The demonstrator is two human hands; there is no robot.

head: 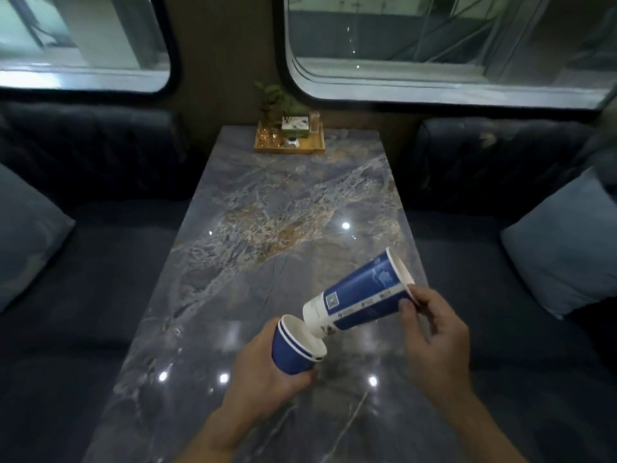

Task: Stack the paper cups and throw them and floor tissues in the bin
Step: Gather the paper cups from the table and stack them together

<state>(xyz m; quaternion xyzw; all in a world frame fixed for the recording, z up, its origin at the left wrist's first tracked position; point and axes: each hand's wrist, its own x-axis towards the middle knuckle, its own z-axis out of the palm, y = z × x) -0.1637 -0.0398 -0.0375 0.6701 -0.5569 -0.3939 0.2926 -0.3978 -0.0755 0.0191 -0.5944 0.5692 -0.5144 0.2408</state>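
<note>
Over the near part of the marble table [283, 208], my left hand [263, 369] grips a short stack of blue paper cups [293, 349], its white mouth tilted up to the right. My right hand [434, 332] pinches the rim of a taller blue-and-white cup stack [360, 295], held slanted with its open end up and to the right. The white bottom end of that stack touches the mouth of the cups in my left hand. No bin or floor tissue is in view.
A wooden tray [288, 148] with a small plant, a box and jars stands at the table's far end under the windows. Dark blue sofas flank the table, with a pale cushion on the left [23, 235] and another on the right [567, 255].
</note>
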